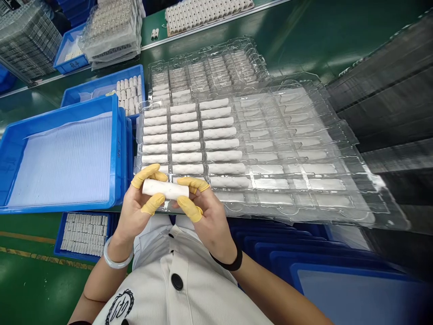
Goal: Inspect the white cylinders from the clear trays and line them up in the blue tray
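Note:
A white cylindrical piece [165,189], its surface slightly dented, lies level between my two hands in front of my body. My left hand [135,207] grips its left end between thumb and fingers, which wear yellow finger cots. At the right end my right hand [209,212] pinches it the same way, also in yellow finger cots. Just beyond my hands is a clear plastic tray [264,135], with white cylinders like it filling three columns of slots on its left side; the fingers hide part of the nearest rows.
To the left stands a blue bin [117,158] lined with white sheet. Behind it a blue crate [101,88] holds short white pieces. Another clear tray [209,67] lies farther back. Below left is a blue box [110,225] of white pieces; blue bins [297,253] are stacked below right.

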`<action>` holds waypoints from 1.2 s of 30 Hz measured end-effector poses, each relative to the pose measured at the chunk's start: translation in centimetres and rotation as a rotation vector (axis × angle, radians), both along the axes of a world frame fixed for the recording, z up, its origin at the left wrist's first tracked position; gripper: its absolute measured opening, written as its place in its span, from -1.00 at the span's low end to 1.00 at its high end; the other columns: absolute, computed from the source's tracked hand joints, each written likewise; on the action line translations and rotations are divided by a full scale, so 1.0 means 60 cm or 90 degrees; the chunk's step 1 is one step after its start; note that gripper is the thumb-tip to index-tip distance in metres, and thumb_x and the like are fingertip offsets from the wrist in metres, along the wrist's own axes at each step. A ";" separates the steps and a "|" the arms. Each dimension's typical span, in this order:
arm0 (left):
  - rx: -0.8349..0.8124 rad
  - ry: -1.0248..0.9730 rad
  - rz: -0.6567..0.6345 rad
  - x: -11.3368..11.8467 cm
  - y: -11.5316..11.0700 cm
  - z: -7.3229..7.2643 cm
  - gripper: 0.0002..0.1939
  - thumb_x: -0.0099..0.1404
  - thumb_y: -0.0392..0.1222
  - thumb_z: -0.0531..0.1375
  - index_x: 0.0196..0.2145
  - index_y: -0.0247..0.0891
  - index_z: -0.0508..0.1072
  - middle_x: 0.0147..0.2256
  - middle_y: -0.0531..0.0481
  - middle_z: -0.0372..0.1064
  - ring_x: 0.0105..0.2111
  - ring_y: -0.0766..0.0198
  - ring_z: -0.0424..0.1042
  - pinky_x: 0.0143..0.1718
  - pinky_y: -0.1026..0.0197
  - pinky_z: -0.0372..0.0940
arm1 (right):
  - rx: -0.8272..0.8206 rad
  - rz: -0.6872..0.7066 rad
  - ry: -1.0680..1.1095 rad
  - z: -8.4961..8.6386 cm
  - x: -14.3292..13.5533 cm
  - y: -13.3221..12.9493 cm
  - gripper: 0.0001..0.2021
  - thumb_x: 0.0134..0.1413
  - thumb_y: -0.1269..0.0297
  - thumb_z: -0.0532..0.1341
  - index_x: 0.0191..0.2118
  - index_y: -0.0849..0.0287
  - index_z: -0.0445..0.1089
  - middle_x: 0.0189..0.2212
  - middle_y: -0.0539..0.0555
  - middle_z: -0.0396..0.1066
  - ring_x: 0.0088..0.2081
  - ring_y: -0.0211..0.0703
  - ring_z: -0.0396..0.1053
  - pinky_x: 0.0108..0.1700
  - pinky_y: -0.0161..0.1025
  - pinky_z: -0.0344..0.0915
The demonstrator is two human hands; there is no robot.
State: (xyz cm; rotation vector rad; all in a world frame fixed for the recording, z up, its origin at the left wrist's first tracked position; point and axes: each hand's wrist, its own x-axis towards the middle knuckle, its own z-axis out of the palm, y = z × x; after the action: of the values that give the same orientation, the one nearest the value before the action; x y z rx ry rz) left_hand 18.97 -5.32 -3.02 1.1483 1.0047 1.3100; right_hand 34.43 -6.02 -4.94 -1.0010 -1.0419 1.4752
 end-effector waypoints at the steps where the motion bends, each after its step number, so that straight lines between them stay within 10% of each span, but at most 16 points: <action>1: -0.004 0.002 0.010 0.000 0.000 0.000 -0.56 0.22 -0.19 0.35 0.07 -0.06 0.49 -0.15 -0.05 0.46 -0.33 0.34 0.44 -0.35 0.33 0.41 | 0.003 -0.011 -0.003 -0.001 0.000 0.000 -0.66 0.12 0.00 0.29 -0.09 0.05 0.32 -0.34 0.02 0.37 -0.32 -0.16 0.38 -0.22 -0.14 0.41; 12: -0.041 -0.026 0.067 0.009 -0.001 0.002 -0.67 0.38 -0.02 0.17 0.03 -0.10 0.54 -0.11 -0.08 0.55 -0.47 0.37 0.43 -0.38 0.23 0.41 | 0.022 -0.068 -0.020 -0.010 -0.002 -0.003 -0.70 0.07 0.14 0.33 -0.08 0.04 0.34 -0.31 0.03 0.38 -0.30 -0.17 0.38 -0.16 -0.14 0.40; 20: 0.034 0.045 0.074 0.003 0.001 -0.003 -0.67 0.30 -0.20 0.28 0.02 -0.03 0.53 -0.09 -0.02 0.53 -0.26 0.33 0.49 -0.33 0.34 0.41 | 0.043 -0.101 -0.021 -0.013 -0.007 -0.001 -0.66 0.06 0.24 0.33 -0.03 0.02 0.32 -0.17 0.06 0.43 -0.21 -0.16 0.44 -0.04 -0.11 0.43; 27: 0.037 0.041 0.076 -0.001 -0.002 -0.005 -0.63 0.30 -0.24 0.28 0.06 -0.02 0.50 -0.04 -0.05 0.53 -0.05 0.22 0.51 -0.16 0.27 0.43 | 0.056 -0.050 -0.055 -0.011 0.005 -0.005 -0.75 0.24 0.09 0.20 -0.03 0.04 0.35 -0.46 -0.04 0.35 -0.41 -0.20 0.38 -0.28 -0.17 0.39; 36: 0.008 0.016 0.073 0.000 -0.001 -0.009 -0.66 0.28 -0.20 0.30 0.02 -0.07 0.52 -0.08 -0.06 0.53 -0.14 0.24 0.51 -0.26 0.30 0.42 | 0.120 -0.091 -0.053 -0.017 -0.002 0.000 -0.79 0.14 0.31 0.27 -0.09 -0.01 0.39 -0.20 0.07 0.40 -0.19 -0.12 0.38 -0.13 -0.12 0.41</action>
State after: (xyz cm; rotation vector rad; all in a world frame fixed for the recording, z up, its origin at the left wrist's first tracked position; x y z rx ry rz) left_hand 18.99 -5.36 -3.54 1.1325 1.0961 1.3973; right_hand 34.29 -6.03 -5.98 -0.9873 -1.1225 1.2052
